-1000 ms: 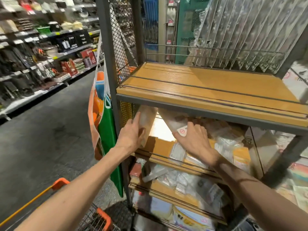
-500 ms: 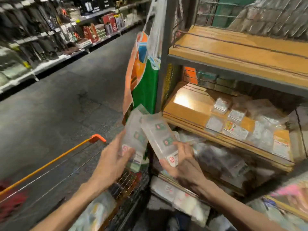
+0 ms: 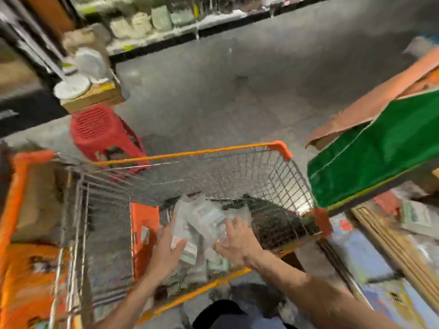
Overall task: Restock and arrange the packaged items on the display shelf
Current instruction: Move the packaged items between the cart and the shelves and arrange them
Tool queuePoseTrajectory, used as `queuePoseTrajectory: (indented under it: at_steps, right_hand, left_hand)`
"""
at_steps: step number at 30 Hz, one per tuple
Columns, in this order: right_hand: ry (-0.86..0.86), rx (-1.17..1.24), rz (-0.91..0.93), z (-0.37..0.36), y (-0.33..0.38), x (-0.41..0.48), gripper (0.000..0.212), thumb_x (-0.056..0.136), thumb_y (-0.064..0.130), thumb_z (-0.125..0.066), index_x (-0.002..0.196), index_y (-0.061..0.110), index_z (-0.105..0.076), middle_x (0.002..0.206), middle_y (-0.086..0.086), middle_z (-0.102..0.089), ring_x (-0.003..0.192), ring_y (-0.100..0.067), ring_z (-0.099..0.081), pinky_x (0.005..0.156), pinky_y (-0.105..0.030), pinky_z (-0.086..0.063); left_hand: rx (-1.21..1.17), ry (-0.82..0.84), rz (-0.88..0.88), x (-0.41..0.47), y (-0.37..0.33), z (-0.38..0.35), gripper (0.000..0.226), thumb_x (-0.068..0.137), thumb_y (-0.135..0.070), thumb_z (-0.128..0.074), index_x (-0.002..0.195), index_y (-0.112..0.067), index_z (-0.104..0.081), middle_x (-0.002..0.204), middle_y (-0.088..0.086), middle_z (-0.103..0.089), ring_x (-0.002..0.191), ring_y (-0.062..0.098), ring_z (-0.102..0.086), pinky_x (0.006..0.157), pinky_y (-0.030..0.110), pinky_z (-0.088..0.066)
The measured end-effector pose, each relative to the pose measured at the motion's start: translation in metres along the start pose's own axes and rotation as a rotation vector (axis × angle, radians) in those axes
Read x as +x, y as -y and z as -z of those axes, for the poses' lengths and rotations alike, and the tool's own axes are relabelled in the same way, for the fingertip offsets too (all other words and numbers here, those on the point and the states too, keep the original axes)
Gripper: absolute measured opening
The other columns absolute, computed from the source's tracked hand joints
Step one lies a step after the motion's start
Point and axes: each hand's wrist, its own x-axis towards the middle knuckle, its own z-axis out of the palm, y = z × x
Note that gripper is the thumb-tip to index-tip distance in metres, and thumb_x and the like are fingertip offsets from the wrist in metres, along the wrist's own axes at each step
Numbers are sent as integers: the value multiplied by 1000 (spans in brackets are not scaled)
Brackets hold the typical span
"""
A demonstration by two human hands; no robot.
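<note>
Both my hands are down inside a wire shopping cart (image 3: 237, 172) with orange trim. My left hand (image 3: 166, 252) holds a clear plastic packet (image 3: 183, 231) with a small red mark, thumb across its lower edge. My right hand (image 3: 237, 241) grips a second clear packet (image 3: 206, 219) that overlaps the first. More clear packets (image 3: 213, 264) lie in the cart's bottom beneath my hands. The view is blurred by motion. The display shelf shows only as a wooden edge (image 3: 389, 243) at the lower right, with a packet (image 3: 415, 217) lying near it.
A red plastic stool (image 3: 102, 129) stands beyond the cart on the grey floor. A green and orange bag (image 3: 380, 148) hangs at the right, close to the cart's corner. An orange bag (image 3: 26, 281) fills the cart's left side. Stocked shelves (image 3: 152, 24) line the aisle's far side.
I turned away from the shelf to the cart. Both hands, each still holding its packet, moved from the shelf down into the cart's basket.
</note>
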Motion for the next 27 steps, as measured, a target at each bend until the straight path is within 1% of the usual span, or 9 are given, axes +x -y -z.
queuePoseTrajectory:
  at_steps: [4, 6, 8, 10, 12, 14, 18, 22, 27]
  right_hand:
    - [103, -123, 78, -46, 49, 18, 81, 69, 67, -24, 128, 14, -44, 117, -18, -51, 106, -35, -48, 93, -44, -42]
    - [123, -192, 100, -57, 67, 19, 83, 71, 68, -27, 131, 12, -42, 122, -21, -49, 111, -39, -49, 92, -44, -44]
    - [152, -274, 128, -69, 78, 22, 83, 82, 66, -37, 142, 10, -30, 139, -27, -37, 128, -42, -38, 99, -49, -39]
    - [250, -344, 162, -79, 83, 25, 88, 85, 64, -48, 148, 10, -16, 150, -25, -20, 136, -42, -25, 105, -51, -30]
    - [303, -388, 190, -87, 92, 28, 94, 82, 64, -55, 148, 11, -13, 151, -23, -16, 136, -40, -23, 105, -52, -31]
    - [333, -381, 176, -92, 97, 28, 97, 79, 65, -58, 147, 12, -14, 150, -22, -17, 135, -40, -24, 103, -52, -34]
    - [342, -301, 178, -86, 104, 31, 83, 79, 62, -57, 140, 16, -22, 143, -19, -26, 126, -38, -31, 98, -50, -37]
    - [254, -138, 118, -55, 87, 29, 80, 85, 61, -50, 146, 18, -18, 147, -16, -27, 132, -36, -30, 104, -49, -35]
    - [-80, 51, -54, 27, 26, 12, 74, 86, 63, -49, 140, 15, -30, 133, -12, -42, 125, -32, -41, 100, -45, -42]
  left_hand:
    - [-64, -57, 166, -14, 63, 0, 73, 89, -4, -61, 151, -12, -23, 150, 6, -32, 135, 12, -31, 103, 14, -20]
    - [-85, -99, 239, -19, 85, -1, 75, 86, -2, -63, 149, -5, -22, 143, 15, -36, 131, 21, -38, 101, 17, -27]
    - [-119, -89, 324, -21, 106, -4, 76, 83, -3, -62, 145, 2, -19, 132, 22, -41, 123, 23, -44, 98, 17, -34]
    - [-26, 13, 475, -20, 116, -7, 74, 86, -13, -59, 144, -8, -13, 131, 19, -46, 115, 32, -53, 94, 29, -43]
    - [113, 124, 592, -19, 130, -11, 64, 89, -24, -52, 137, -22, -9, 128, 16, -52, 106, 36, -59, 87, 37, -48]
    - [198, 191, 616, -20, 127, -12, 55, 91, -25, -47, 133, -25, -12, 123, 16, -55, 103, 36, -59, 87, 40, -50]
    - [353, 235, 571, -17, 107, 1, 37, 93, -19, -44, 127, -17, -31, 117, 15, -60, 103, 34, -60, 80, 36, -48]
    - [487, 169, 394, 12, 71, 35, 32, 99, -34, -40, 124, -18, -51, 100, 3, -64, 89, 23, -61, 66, 30, -48]
    - [494, 117, 38, 74, -35, 48, 33, 93, -33, -53, 121, -17, -54, 116, 10, -64, 109, 32, -59, 84, 36, -49]
